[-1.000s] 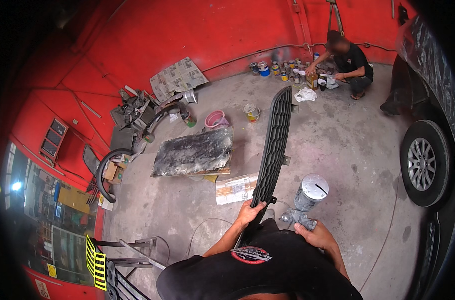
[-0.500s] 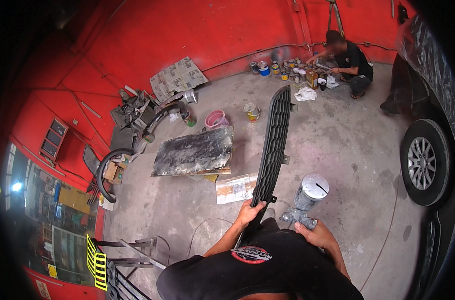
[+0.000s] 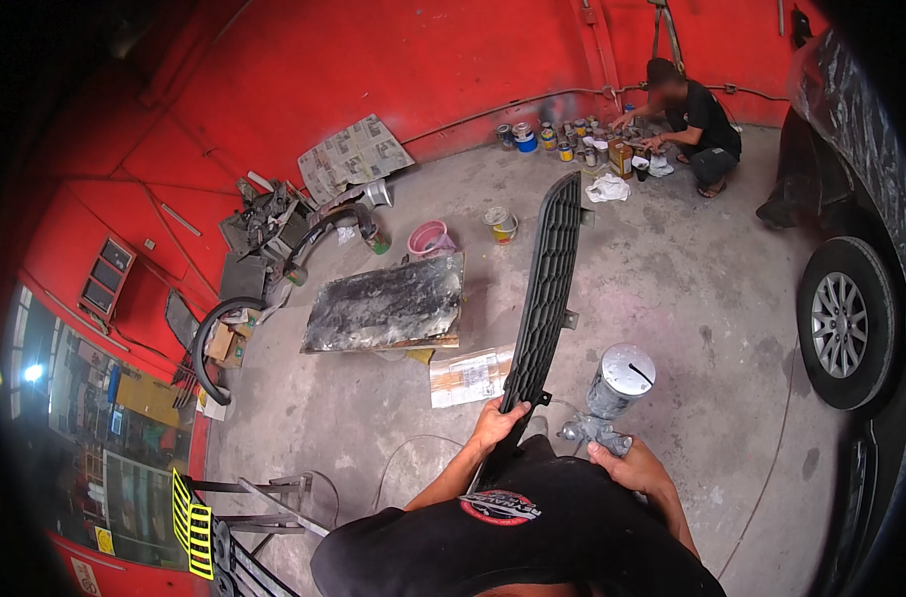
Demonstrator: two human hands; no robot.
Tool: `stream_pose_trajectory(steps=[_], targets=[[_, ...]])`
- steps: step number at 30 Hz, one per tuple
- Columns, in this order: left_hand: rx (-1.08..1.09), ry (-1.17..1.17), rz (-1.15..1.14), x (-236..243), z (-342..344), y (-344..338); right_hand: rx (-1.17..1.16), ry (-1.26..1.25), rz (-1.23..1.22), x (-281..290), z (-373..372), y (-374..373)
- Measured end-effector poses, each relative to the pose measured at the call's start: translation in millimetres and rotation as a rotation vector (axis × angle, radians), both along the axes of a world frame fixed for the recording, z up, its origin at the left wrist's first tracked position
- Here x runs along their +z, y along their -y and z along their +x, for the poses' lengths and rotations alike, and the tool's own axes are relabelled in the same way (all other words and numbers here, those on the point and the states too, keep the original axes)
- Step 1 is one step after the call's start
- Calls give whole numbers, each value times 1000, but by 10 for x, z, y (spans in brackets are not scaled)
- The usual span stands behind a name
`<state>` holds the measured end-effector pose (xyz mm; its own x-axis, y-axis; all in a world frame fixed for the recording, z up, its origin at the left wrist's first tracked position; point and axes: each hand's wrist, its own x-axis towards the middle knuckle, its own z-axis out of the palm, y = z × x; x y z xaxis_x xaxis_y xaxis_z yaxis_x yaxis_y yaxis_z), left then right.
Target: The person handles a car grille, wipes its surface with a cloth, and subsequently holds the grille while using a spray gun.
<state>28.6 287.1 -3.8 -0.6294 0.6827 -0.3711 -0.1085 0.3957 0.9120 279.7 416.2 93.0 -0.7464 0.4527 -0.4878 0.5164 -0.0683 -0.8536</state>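
Note:
My left hand point(image 3: 497, 424) is closed round the lower end of a long black honeycomb car grille point(image 3: 544, 308), which stands upright in front of me, leaning slightly right at its top. Small mounting tabs stick out along its right edge. In my right hand point(image 3: 634, 466) is a paint spray gun point(image 3: 594, 432), its round silvery cup point(image 3: 621, 379) on top. The gun sits to the right of the grille, apart from it. My fingers on the gun's handle are partly hidden.
A paint-stained board point(image 3: 383, 303) lies low ahead, with flattened cardboard point(image 3: 471, 376) beside it. Beyond are a pink basin point(image 3: 430, 238) and a bucket point(image 3: 501, 227). A car wheel point(image 3: 839, 323) is at right, a metal stand point(image 3: 274, 502) at lower left. A person point(image 3: 700, 124) squats among paint cans point(image 3: 566, 151).
The squatting person's hands have shifted slightly over the things by the cans. My hands, the grille and the spray gun stay almost where they were.

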Motion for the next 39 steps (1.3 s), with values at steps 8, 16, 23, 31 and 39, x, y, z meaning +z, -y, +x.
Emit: stream_pose_trajectory(steps=[8,16,23,31,39], targets=[[-5,6,7,-15,-10,-1,10,5,1,-24,0,-8],[-2,22,-20,8,-25,-15,6,10,-9,-57,-2,-13],[-7,25,-4,-55,-40,4,13,-4,-14,-53,0,-22],[14,24,-18,-118,-31,52,-9,-32,-54,-60,3,-17],[18,21,-9,-83,-45,12,2,-44,-42,-13,-16,-41]])
